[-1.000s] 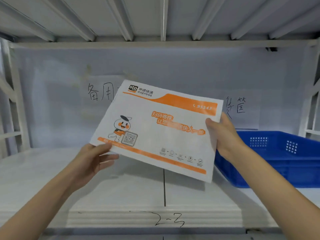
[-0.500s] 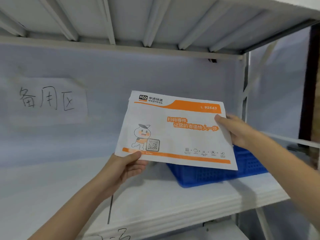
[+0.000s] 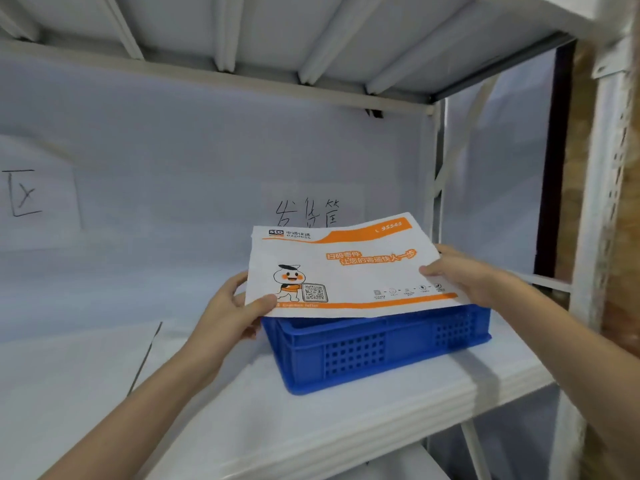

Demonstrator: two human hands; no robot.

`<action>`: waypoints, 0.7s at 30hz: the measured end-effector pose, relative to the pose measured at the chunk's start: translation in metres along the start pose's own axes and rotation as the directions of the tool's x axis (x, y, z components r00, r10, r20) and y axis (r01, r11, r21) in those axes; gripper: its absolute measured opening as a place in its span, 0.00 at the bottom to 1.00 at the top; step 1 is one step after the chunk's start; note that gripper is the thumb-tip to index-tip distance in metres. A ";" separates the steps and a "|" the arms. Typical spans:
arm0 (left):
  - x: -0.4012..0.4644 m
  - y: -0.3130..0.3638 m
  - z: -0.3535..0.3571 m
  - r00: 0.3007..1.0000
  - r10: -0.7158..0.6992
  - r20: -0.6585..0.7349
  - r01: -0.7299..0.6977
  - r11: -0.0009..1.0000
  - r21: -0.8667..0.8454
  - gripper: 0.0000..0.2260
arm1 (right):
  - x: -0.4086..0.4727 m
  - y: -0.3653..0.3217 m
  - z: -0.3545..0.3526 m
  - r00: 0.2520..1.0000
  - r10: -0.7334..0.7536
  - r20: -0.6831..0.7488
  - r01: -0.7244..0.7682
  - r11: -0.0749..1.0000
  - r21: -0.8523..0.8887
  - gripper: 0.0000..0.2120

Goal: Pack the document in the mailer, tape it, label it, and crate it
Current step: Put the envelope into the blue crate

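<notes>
A white and orange express mailer (image 3: 346, 268) with a cartoon figure and a QR code is held nearly flat just above the blue plastic crate (image 3: 374, 348). My left hand (image 3: 235, 313) pinches the mailer's lower left corner. My right hand (image 3: 464, 275) grips its right edge, thumb on top. The mailer covers most of the crate's opening, so the inside of the crate is hidden. No tape or label shows on the side facing me.
The crate stands on a white shelf board (image 3: 242, 427) near its right end. A white upright post (image 3: 599, 237) rises at the right. Handwritten paper signs (image 3: 308, 211) hang on the back wall. Another shelf (image 3: 277, 36) runs close overhead.
Both hands have carried the mailer right and down, from upright in front of the wall to nearly flat over the crate. The view has swung right.
</notes>
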State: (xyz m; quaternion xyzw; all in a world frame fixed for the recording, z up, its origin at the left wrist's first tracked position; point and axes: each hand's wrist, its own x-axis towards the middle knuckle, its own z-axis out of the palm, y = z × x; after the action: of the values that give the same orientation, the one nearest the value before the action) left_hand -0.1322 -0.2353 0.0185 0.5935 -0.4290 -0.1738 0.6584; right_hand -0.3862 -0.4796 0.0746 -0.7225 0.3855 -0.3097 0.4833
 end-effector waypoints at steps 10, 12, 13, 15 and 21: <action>0.020 -0.018 0.024 0.976 0.104 0.189 -0.173 0.899 0.402 0.06 | 0.040 0.015 -0.023 0.969 -0.056 -0.241 -0.029 0.942 -0.335 0.09; 0.019 -0.022 0.023 0.962 0.116 0.246 -0.224 0.850 0.477 0.10 | 0.044 0.019 -0.026 0.972 -0.046 -0.231 -0.038 0.937 -0.347 0.08; 0.019 -0.024 0.022 0.958 0.110 0.266 -0.237 0.825 0.513 0.12 | 0.047 0.021 -0.028 0.974 -0.044 -0.223 -0.039 0.934 -0.355 0.10; 0.020 -0.026 0.022 0.953 0.096 0.286 -0.245 0.799 0.549 0.15 | 0.052 0.025 -0.029 0.977 -0.032 -0.210 -0.050 0.926 -0.375 0.15; 0.019 -0.019 0.022 0.965 0.124 0.231 -0.229 0.826 0.515 0.21 | 0.060 0.026 -0.018 0.988 -0.048 -0.144 -0.032 0.862 -0.506 0.15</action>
State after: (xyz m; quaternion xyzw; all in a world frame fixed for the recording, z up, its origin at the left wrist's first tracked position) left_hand -0.1334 -0.2679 0.0055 0.6927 -0.5735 -0.0398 0.4355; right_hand -0.3769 -0.5455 0.0607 -0.8000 0.4859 -0.2535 0.2442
